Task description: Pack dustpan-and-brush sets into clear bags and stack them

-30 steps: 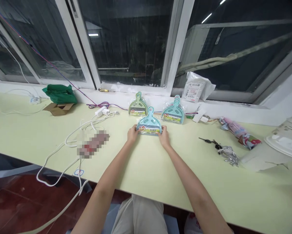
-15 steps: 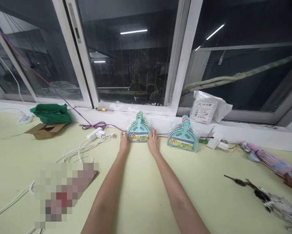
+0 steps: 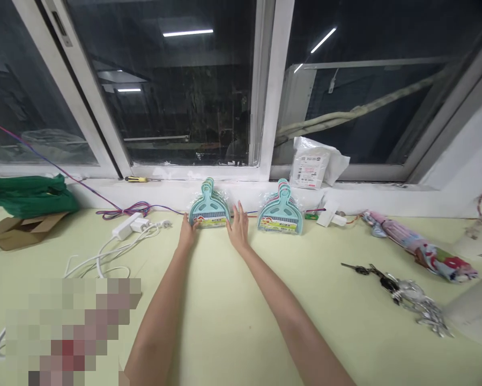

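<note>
A packaged stack of teal mini dustpans [image 3: 209,206] stands upright against the white ledge under the window, with a printed label across its front. Clear plastic wrap surrounds it. My left hand [image 3: 187,231] grips its left edge, thumb at the front and fingertips partly hidden at the side. At its right edge is my right hand [image 3: 238,228], fingers spread and pointing up, the thumb close to the lower right corner; whether it touches is hard to see. A matching dustpan stack [image 3: 281,212] leans upright a little to the right, apart from both hands.
White chargers and cables [image 3: 130,226] lie to the left, near a cardboard box [image 3: 23,230] and green bag [image 3: 29,197]. A screwdriver [image 3: 136,179] and white packet [image 3: 311,166] rest on the ledge. Rightward are a folded umbrella [image 3: 420,244] and keys [image 3: 409,292]. A blurred patch covers the lower left.
The view has turned to the right, so everything sits further left. My right hand's fingers have spread and eased off the stack's right side. My left hand stays at the left edge.
</note>
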The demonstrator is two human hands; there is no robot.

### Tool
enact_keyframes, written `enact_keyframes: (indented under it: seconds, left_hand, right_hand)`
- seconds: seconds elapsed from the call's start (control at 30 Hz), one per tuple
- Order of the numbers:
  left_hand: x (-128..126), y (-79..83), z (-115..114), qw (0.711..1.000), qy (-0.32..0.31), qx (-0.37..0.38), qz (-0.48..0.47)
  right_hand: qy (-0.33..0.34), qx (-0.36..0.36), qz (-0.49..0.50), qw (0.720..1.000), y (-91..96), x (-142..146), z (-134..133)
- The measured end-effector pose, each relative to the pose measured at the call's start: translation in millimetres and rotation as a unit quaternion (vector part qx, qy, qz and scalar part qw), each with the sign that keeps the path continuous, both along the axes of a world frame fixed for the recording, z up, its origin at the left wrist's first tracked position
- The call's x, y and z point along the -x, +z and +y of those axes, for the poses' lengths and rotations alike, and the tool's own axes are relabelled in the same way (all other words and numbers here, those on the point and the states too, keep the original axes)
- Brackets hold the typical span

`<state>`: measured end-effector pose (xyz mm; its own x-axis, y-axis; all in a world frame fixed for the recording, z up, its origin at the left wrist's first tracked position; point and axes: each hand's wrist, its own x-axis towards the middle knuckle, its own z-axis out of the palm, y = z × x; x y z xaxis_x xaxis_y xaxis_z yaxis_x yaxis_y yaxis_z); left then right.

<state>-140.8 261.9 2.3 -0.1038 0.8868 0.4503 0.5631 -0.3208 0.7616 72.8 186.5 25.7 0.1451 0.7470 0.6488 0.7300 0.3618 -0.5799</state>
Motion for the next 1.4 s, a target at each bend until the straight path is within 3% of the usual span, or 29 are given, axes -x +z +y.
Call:
enact_keyframes:
  seconds: [0.1,0.2,0.27,0.33,0.43,0.53,0.7,0.8,0.87,0.93,1.0,1.07,1.17,1.23,1.3,1.4]
  left_hand:
    - [1,1.5,-7,0.998,0.040,-0.047,0.028]
    - [2,2.0,-23,0.990,0.077,-0.110,0.048]
    - [0,3.6,-37,0.984,0.101,-0.139,0.045]
    - [-4,6.8,-54,0.980,0.114,-0.155,0.040]
    - [-13,13.1,-81,0.981,0.104,-0.158,0.048]
    - [-23,17.9,-106,0.983,0.082,-0.151,0.062]
    - [-46,22.6,-146,0.990,0.024,-0.136,0.022]
    - [-70,29.9,-170,0.994,-0.067,-0.044,-0.079]
    - [-87,37.0,-187,0.970,-0.165,0.072,-0.163]
    - [-103,43.3,-204,0.912,-0.277,0.194,-0.231]
    - [-116,45.5,-222,0.855,-0.342,0.271,-0.281]
    - [-124,42.1,-237,0.830,-0.339,0.303,-0.323]
    - [-129,28.5,-251,0.825,-0.271,0.326,-0.373]
    - [-129,18.0,-253,0.827,-0.241,0.321,-0.394]
    - [-128,9.4,-250,0.832,-0.229,0.291,-0.414]
    - [-126,2.3,-243,0.831,-0.229,0.244,-0.445]
  right_hand:
    - [-0.124,-0.051,0.126,0.983,5.2,-46,-28]
    - [-0.274,-0.078,0.233,0.930,3.5,-116,-50]
    - [-0.348,-0.051,0.249,0.902,-1.0,-160,-60]
    - [-0.332,0.020,0.223,0.916,-6.1,-191,-67]
    - [-0.307,0.048,0.160,0.937,-8.5,-209,-73]
    - [-0.304,0.018,0.133,0.943,-0.3,-207,-77]
    - [-0.233,-0.004,0.164,0.958,21.4,-191,-93]
    - [-0.192,0.027,0.194,0.962,26.6,-177,-112]
    - [-0.165,0.074,0.222,0.958,25.2,-165,-128]
    - [-0.133,0.141,0.240,0.951,21.0,-152,-147]
    - [-0.100,0.203,0.229,0.947,15.8,-139,-170]
    - [-0.089,0.201,0.193,0.956,11.8,-127,-197]
    - [-0.109,0.073,0.097,0.987,8.8,-111,-238]
    - [-0.058,0.026,0.023,0.998,6.9,-101,-261]
    - [0.035,0.064,-0.002,0.997,3.0,-90,-273]
    - [0.087,0.167,0.125,0.974,-6.7,-79,-274]
